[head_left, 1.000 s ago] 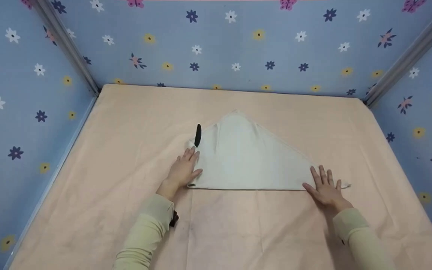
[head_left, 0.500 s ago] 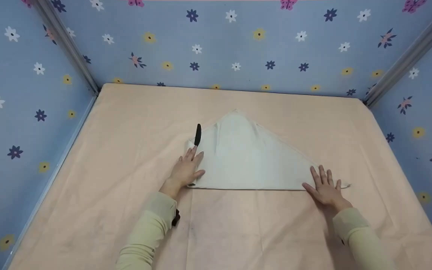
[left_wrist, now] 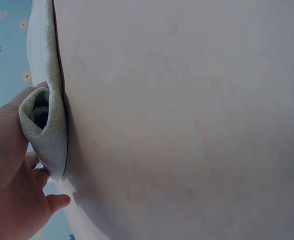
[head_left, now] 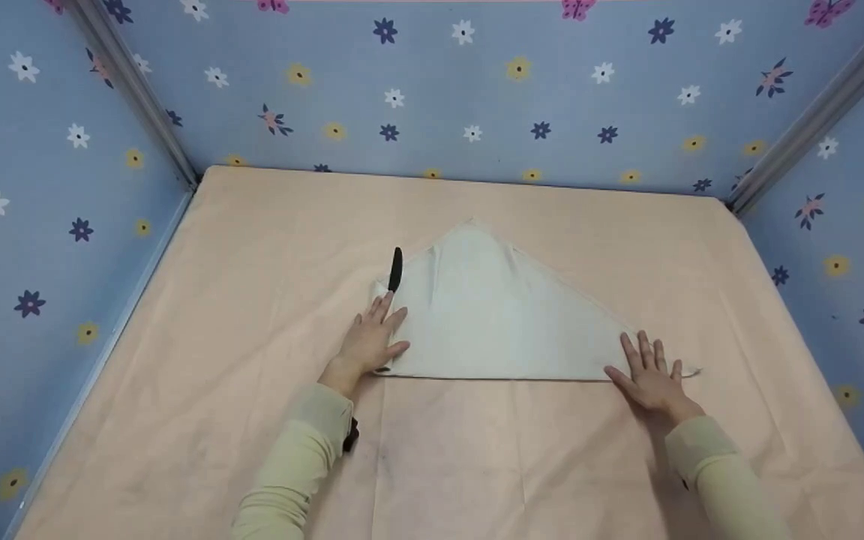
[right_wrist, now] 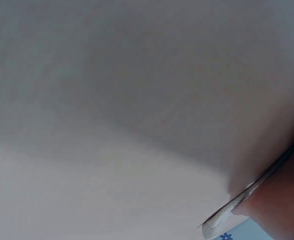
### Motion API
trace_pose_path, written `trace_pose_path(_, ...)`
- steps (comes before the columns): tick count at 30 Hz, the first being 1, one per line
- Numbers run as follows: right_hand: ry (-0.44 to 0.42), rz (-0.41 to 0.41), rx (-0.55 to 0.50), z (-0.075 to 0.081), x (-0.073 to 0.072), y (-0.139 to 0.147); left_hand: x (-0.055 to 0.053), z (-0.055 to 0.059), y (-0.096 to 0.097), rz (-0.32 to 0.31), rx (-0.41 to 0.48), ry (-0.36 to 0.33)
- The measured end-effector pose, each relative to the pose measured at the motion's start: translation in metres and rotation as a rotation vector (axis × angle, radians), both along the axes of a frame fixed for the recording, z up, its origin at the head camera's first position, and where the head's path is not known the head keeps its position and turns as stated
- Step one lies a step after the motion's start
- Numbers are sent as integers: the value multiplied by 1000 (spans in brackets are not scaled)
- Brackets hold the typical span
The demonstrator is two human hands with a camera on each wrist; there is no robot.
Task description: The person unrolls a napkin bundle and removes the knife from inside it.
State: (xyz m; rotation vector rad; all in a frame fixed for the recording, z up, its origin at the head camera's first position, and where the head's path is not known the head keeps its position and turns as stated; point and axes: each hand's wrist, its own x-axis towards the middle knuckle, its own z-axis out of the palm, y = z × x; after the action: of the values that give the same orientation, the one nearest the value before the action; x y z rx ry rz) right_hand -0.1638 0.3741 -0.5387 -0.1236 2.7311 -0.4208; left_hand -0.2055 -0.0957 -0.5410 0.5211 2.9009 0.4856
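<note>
A white cloth [head_left: 492,315] lies folded into a triangle, its peak towards the back. Its left end is rolled up, and the left wrist view looks into the hollow open end of this roll [left_wrist: 44,137]. My left hand [head_left: 368,341] rests on the roll with extended fingers, the thumb reaching onto the cloth. Out of the roll's far end sticks a black handle [head_left: 396,270], like a knife's; whatever it belongs to is hidden in the cloth. On the cloth's right corner my right hand [head_left: 655,379] lies with straight, spread fingers.
A peach-coloured cover [head_left: 447,465] with creases spreads over the table. Blue panels [head_left: 432,82] with printed flowers stand at the back and both sides, joined by grey metal posts [head_left: 136,90].
My left hand has shifted slightly to the right over the roll, mostly in the first half second. My right hand and the black handle have stayed in place.
</note>
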Motion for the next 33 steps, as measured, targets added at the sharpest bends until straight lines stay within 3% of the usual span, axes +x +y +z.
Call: trace_pose_path(33,29,-1,-15,0,0,-1,4,0,-15,30,15,-13)
